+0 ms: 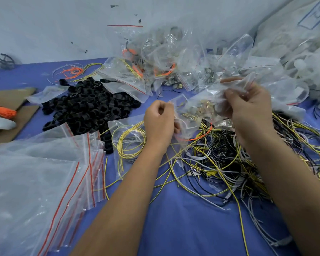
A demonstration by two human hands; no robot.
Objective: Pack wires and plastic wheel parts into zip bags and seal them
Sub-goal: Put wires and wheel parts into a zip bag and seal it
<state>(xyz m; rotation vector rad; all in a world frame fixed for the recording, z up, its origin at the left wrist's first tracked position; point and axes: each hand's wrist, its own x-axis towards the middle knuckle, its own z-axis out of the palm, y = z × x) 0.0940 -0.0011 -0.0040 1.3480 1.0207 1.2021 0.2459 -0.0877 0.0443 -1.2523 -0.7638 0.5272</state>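
Hands, left hand (159, 121) and right hand (248, 106), grip zip bag (196, 109); writing unreadable.

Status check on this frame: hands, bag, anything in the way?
Left hand and right hand both grip one zip bag, held above the wire tangle. Seal state unclear. Nothing blocking.

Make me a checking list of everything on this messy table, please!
Surface: blue cloth-covered table.
Job's things: clear zip bag with small parts held up in both hands; pile of black plastic rings; stack of empty red-striped zip bags; bagged yellow wire coil.
Clutter: heap of filled clear bags; brown cardboard pieces.
Grippers: left hand and right hand pinch the bag.
Cables: tangle of yellow, black and white wires.
Surroundings: white wall.
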